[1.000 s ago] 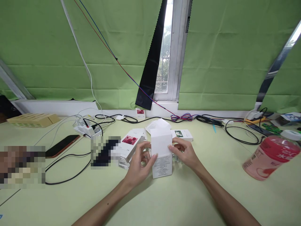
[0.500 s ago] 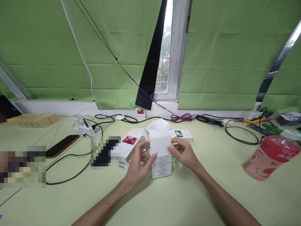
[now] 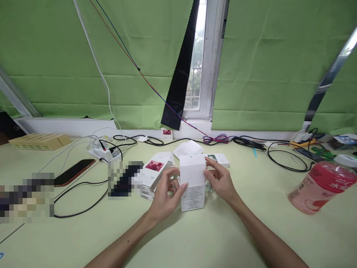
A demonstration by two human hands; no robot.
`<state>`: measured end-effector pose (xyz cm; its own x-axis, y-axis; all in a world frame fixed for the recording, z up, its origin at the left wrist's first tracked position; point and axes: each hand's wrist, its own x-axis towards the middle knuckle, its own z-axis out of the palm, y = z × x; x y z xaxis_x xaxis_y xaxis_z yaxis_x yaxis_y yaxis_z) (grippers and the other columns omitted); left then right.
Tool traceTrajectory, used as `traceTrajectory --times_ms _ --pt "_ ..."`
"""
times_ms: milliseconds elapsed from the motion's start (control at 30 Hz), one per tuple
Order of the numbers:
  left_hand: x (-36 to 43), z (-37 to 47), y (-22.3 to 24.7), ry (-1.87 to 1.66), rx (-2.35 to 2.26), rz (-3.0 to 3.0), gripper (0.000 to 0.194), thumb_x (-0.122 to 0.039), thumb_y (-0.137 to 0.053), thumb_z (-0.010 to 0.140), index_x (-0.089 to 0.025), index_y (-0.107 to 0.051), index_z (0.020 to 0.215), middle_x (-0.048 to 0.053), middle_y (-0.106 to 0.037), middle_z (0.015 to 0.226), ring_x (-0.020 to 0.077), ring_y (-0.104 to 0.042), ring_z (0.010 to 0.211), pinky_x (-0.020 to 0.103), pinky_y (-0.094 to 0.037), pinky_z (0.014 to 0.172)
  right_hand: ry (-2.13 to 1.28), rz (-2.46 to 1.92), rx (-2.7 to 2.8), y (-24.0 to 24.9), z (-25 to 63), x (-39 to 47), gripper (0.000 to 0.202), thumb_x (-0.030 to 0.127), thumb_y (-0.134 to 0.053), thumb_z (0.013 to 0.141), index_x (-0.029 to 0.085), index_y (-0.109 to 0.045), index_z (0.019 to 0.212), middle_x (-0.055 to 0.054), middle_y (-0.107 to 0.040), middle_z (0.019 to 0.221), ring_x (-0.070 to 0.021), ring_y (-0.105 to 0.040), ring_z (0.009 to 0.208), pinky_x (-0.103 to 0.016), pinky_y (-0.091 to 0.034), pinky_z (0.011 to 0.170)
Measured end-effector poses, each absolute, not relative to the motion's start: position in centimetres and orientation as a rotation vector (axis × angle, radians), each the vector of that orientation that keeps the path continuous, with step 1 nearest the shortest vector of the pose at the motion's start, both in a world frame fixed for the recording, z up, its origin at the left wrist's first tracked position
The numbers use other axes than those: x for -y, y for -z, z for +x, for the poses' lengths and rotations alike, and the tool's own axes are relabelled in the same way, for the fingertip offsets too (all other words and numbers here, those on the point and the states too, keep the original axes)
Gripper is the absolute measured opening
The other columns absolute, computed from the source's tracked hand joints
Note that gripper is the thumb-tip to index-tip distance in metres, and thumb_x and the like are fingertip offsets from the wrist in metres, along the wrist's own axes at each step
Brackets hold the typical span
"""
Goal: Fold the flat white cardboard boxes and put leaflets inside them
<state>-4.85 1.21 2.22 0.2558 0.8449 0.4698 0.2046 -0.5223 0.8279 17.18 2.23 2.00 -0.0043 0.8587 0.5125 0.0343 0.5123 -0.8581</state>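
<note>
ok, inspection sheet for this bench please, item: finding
Surface: pale green tabletop, seam at left; spills, nothing seen.
Things: white printed packaging, upright between the hands; flower-print box beside it.
Clutter: dark phone left, pink bottle right.
Hands: left hand and right hand grip the packaging's sides.
Cables: coiled black cables at back; power strip back left, cables attached.
Surroundings: green blinds, window; pixelated patches left unreadable.

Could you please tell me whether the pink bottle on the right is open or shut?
Shut: the pink bottle has its white cap on.
</note>
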Motion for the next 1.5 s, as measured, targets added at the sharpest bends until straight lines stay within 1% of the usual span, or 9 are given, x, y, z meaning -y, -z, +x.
traceTrajectory --times_ms 100,167,400,567,700,800,1233,1500 --pt "-1.14 -4.93 -2.16 -1.277 -0.949 1.893 0.036 -0.036 -0.061 0.096 -0.03 -0.042 0.125 0.006 -0.055 0.124 0.0132 -0.066 0.078 0.025 -0.05 0.059 -0.796 -0.815 1.45 -2.17 17.16 -1.97 0.051 0.038 -0.064 0.094 0.029 -0.055 0.144 -0.009 -0.065 0.117 -0.0068 -0.051 0.055 -0.022 -0.04 0.046" --pt "-1.09 -4.98 -2.13 -1.271 -0.953 1.897 0.036 -0.036 -0.061 0.096 -0.03 -0.042 0.126 0.006 -0.054 0.124 0.0136 -0.066 0.078 0.026 -0.05 0.06 -0.804 -0.813 1.454 -2.29 17.12 -1.77 0.051 0.037 -0.063 0.095 0.03 -0.054 0.145 -0.009 -0.065 0.117 -0.0064 -0.05 0.056 -0.021 -0.037 0.044" --pt "-1.07 -4.99 -2.14 -1.275 -0.949 1.906 0.036 -0.036 -0.061 0.096 -0.029 -0.041 0.126 0.007 -0.054 0.124 0.0144 -0.066 0.081 0.025 -0.05 0.059 -0.795 -0.789 1.45 -2.16 16.96 -1.61 0.047 0.035 -0.064 0.095 0.026 -0.058 0.14 -0.008 -0.065 0.109 -0.0089 -0.055 0.06 -0.02 -0.036 0.043" --pt "-1.12 -4.96 -2.16 -1.263 -0.956 1.904 0.037 -0.037 -0.061 0.096 -0.029 -0.041 0.127 0.007 -0.055 0.125 0.0135 -0.066 0.078 0.025 -0.05 0.06 -0.78 -0.788 1.455 -2.25 16.86 -1.58 0.041 0.035 -0.064 0.095 0.023 -0.062 0.134 -0.007 -0.065 0.104 -0.01 -0.057 0.061 -0.022 -0.039 0.046" --pt "-1.08 -4.95 -2.26 -1.263 -0.958 1.899 0.037 -0.037 -0.061 0.096 -0.028 -0.042 0.126 0.008 -0.056 0.125 0.0137 -0.065 0.078 0.026 -0.051 0.06 -0.762 -0.786 1.461 -2.28 16.88 -1.64 0.04 0.036 -0.064 0.095 0.023 -0.063 0.133 -0.008 -0.065 0.105 -0.0117 -0.059 0.064 -0.025 -0.045 0.052" --pt "-1.05 -4.96 -2.31 -1.265 -0.96 1.897 0.037 -0.037 -0.062 0.095 -0.028 -0.043 0.126 0.008 -0.057 0.125 0.0141 -0.065 0.078 0.026 -0.051 0.06 -0.755 -0.804 1.467 -2.28 16.93 -1.64 0.04 0.037 -0.063 0.095 0.021 -0.063 0.132 -0.008 -0.065 0.105 -0.0124 -0.06 0.064 -0.027 -0.047 0.054" --pt "-1.09 -4.89 -2.19 -1.284 -0.971 1.871 0.037 -0.036 -0.063 0.095 -0.028 -0.043 0.125 0.007 -0.057 0.122 0.0144 -0.066 0.078 0.026 -0.051 0.06 -0.704 -0.871 1.539 -2.68 16.87 -1.3 0.04 0.037 -0.063 0.094 0.017 -0.064 0.128 -0.01 -0.068 0.103 -0.0127 -0.059 0.062 -0.028 -0.049 0.054" --pt "-1.16 -4.89 -2.09 -1.288 -0.986 1.856 0.039 -0.038 -0.063 0.095 -0.028 -0.042 0.125 0.008 -0.057 0.123 0.0147 -0.067 0.079 0.026 -0.051 0.061 -0.689 -0.876 1.551 -2.65 16.8 -1.31 0.039 0.039 -0.062 0.094 0.017 -0.065 0.126 -0.009 -0.068 0.101 -0.0128 -0.058 0.061 -0.027 -0.048 0.052"
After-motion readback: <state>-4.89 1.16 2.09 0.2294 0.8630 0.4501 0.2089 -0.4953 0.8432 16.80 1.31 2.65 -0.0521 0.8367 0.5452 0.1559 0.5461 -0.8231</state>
